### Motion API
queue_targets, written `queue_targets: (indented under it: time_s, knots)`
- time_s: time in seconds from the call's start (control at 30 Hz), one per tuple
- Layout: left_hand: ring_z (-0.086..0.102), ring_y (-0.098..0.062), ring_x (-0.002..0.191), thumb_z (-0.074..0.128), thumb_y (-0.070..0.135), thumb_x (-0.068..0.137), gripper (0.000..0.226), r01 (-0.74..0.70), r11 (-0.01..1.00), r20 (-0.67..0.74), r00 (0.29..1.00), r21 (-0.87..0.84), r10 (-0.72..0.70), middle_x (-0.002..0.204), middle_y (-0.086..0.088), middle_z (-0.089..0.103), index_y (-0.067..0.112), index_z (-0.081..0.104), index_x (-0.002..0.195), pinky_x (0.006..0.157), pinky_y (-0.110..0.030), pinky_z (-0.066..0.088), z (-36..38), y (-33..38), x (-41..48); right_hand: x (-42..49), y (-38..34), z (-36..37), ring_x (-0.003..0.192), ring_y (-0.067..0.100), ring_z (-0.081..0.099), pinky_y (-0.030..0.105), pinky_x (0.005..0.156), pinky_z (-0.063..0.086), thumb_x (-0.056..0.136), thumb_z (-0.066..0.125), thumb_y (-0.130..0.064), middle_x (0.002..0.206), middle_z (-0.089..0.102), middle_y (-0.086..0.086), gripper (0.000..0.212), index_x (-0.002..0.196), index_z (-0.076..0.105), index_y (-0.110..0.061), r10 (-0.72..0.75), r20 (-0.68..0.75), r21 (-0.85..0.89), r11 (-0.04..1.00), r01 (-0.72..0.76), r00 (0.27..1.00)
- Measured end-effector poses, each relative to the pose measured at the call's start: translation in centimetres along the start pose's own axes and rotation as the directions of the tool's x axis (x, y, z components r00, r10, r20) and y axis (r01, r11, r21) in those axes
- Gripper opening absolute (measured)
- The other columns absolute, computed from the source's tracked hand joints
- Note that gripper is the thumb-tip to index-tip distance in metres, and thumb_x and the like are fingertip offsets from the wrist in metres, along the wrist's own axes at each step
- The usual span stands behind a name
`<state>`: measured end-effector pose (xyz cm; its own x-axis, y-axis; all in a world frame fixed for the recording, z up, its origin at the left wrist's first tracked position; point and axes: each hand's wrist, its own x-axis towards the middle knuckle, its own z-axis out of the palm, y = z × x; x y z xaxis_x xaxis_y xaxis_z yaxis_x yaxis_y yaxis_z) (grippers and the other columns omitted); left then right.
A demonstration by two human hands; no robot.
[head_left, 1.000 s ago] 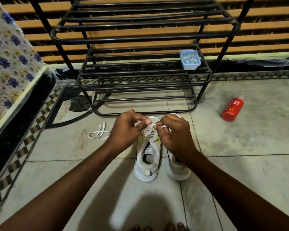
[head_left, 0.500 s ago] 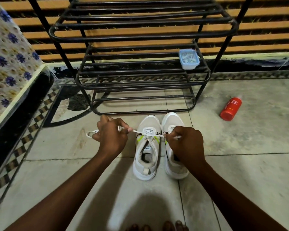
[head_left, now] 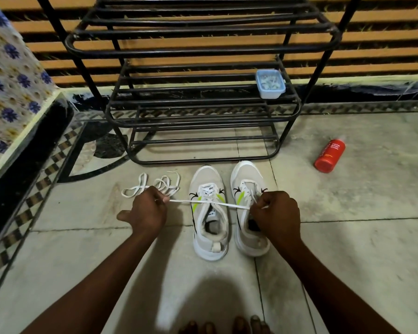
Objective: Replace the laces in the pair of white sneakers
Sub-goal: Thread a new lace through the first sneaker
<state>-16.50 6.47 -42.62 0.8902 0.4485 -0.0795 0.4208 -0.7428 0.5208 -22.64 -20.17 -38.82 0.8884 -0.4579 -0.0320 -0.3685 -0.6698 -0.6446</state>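
Note:
Two white sneakers stand side by side on the floor, toes toward the rack: the left sneaker (head_left: 209, 213) and the right sneaker (head_left: 247, 186). A white lace (head_left: 203, 203) runs taut across the left sneaker's upper eyelets. My left hand (head_left: 146, 210) pinches one end of it to the left of the shoe. My right hand (head_left: 276, 213) pinches the other end above the right sneaker's opening. A loose white lace (head_left: 155, 185) lies coiled on the floor just beyond my left hand.
A black metal shoe rack (head_left: 198, 102) stands right behind the sneakers, with a small blue plastic box (head_left: 270, 84) on a shelf. A red bottle (head_left: 329, 156) lies on the floor at right. A patterned cloth-covered ledge (head_left: 12, 92) borders the left. My toes (head_left: 227, 325) show at the bottom.
My hands were together over the left sneaker's tongue; they have pulled apart sideways, stretching the lace taut across the shoe.

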Motion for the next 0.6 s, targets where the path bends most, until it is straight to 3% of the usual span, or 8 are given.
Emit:
queue_targets:
  time_s: [0.23,0.4,0.6]
  knots:
    - [0.06,-0.024,0.089,0.068,0.032,0.092,0.021,0.082,0.997,0.018,0.996,0.01,-0.082,0.069,0.013,0.057,0.025,0.059,0.075,0.089,-0.046,0.024,0.88,-0.87,-0.12,-0.31,-0.24,0.46,0.069,0.034,0.063,0.036,0.063,0.055,0.069,0.064,-0.021,0.061,0.061,0.003,0.008,0.065,0.062,-0.015,0.02,-0.016,-0.063,0.998,-0.021,1.0]
    - [0.062,-0.025,0.095,0.067,0.031,0.092,0.017,0.095,0.995,0.024,0.995,0.035,-0.096,0.071,0.011,0.058,0.025,0.061,0.078,0.085,-0.045,0.02,0.86,-0.63,-0.26,-0.12,-0.19,0.54,0.074,0.035,0.062,0.035,0.067,0.055,0.07,0.063,-0.023,0.068,0.062,0.005,0.007,0.071,0.064,-0.015,0.052,0.001,-0.087,0.995,-0.052,0.999]
    - [0.06,-0.023,0.092,0.065,0.029,0.092,0.016,0.08,0.996,0.017,0.997,0.049,-0.081,0.077,0.008,0.063,0.026,0.06,0.077,0.092,-0.048,0.026,0.53,-0.73,-0.38,0.05,-0.02,0.57,0.078,0.034,0.062,0.035,0.069,0.054,0.071,0.063,-0.022,0.073,0.064,0.006,0.006,0.073,0.065,-0.016,0.057,0.018,-0.08,0.995,-0.056,0.998]
